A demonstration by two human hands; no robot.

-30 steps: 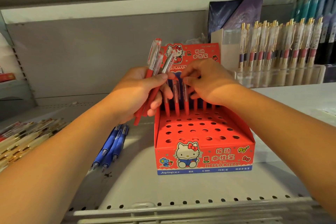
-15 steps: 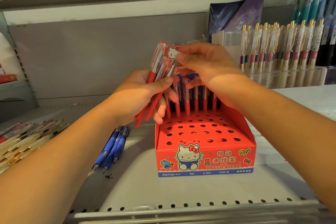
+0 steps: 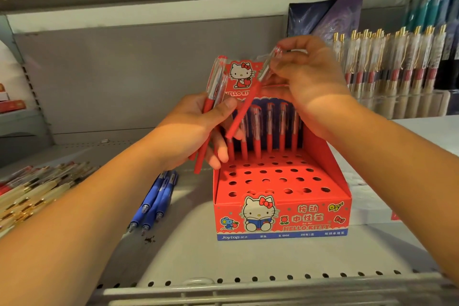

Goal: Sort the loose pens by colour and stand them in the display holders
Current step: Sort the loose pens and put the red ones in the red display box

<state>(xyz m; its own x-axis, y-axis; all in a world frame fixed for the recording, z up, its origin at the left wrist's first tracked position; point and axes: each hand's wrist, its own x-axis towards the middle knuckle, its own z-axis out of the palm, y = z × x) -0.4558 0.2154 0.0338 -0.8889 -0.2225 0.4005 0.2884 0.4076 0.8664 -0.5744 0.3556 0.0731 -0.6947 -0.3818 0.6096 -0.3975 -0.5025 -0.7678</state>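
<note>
The left hand grips a bundle of red pens, its fingers curled round the barrels and the thumb pressed across the front. The clear tops rise above the thumb. The red ends stick out below the curled fingers.

The right hand pinches a single red pen by its clear upper end, between thumb and fingertips. From that pinch the pen slants down and to the left. Its lower tip hangs just beside the left hand's fingers and is in no hole. It crosses in front of the holder's printed back card.

The red holder stands on the shelf, below both hands. In its back row, just under the right hand's wrist and beside the left fingertips, a row of red pens stands upright. The holes nearer the front are bare.

Three blue pens lie flat on the shelf, below the left hand and left of the holder, not touching it. Farther left, well apart from the fingers, lies a heap of pale pens with gold trim. Behind the right hand, to its right, a clear rack holds upright pens with gold clips.
</note>
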